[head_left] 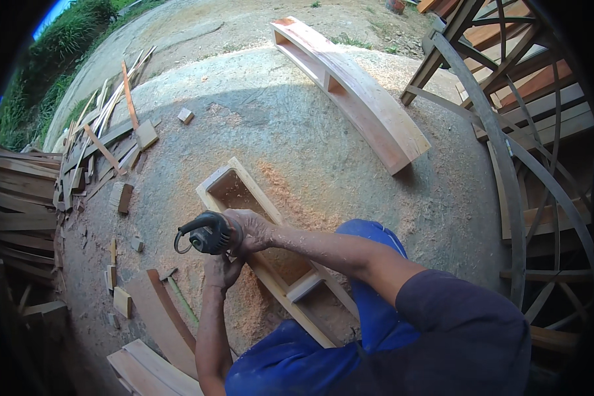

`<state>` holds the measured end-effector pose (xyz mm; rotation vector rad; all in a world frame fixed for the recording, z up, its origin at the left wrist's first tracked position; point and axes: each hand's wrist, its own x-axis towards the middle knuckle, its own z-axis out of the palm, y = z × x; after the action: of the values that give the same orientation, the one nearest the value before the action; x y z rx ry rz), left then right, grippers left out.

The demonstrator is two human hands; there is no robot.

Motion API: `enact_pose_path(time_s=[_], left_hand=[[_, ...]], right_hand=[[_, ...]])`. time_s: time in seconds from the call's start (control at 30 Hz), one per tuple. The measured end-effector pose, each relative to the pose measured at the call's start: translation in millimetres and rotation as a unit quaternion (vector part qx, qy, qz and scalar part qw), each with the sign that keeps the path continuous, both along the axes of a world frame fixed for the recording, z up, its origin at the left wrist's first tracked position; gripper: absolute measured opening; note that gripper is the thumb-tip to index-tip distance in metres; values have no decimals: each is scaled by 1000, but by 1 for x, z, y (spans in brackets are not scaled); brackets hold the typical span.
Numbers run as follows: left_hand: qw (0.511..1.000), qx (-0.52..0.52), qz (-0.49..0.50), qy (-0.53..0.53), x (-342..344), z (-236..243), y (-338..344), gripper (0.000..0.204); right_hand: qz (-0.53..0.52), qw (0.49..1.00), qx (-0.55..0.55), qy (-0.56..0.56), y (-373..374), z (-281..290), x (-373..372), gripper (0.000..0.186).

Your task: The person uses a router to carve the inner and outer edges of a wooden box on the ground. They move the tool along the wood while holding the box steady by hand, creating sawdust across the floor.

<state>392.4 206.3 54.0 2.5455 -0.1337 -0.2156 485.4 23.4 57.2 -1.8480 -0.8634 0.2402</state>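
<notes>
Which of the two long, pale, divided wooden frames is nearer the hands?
The pale wooden frame beside the blue trousers; the other frame lies farther ahead, apart.

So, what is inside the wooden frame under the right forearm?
In the wooden frame, a crosspiece and a brownish, speckled surface show. The right hand and forearm cover part of its middle, so what lies there is hidden.

The single view looks from the left side of the person's head, steeply down and slightly forward, past the dark sleeve (465,320) and blue trousers (383,313) close below, to the left hand (222,272) and right hand (254,231) near mid-picture. Its wide round lens reaches over the concrete floor (257,132) to grass (63,63) beyond the floor's far left edge.
</notes>
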Motion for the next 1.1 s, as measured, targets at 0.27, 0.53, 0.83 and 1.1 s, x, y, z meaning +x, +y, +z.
enact_pose_path(time_s=[0.27,0.53,0.83,1.1], left_hand=[[1000,-22,-7,-17,32,-6,18,62],[999,-17,-21,-28,59,5,30,71],[999,-2,-11,-37,85,-14,52,70],[1000,-3,-2,20,111,-4,57,76]], right_hand=[[-32,996,-45,-65,21,-6,26,70],[3,987,-110,-115,39,-18,56,83],[-9,990,-85,-110,53,-20,80,64],[-31,985,-60,-158,67,-35,109,81]])
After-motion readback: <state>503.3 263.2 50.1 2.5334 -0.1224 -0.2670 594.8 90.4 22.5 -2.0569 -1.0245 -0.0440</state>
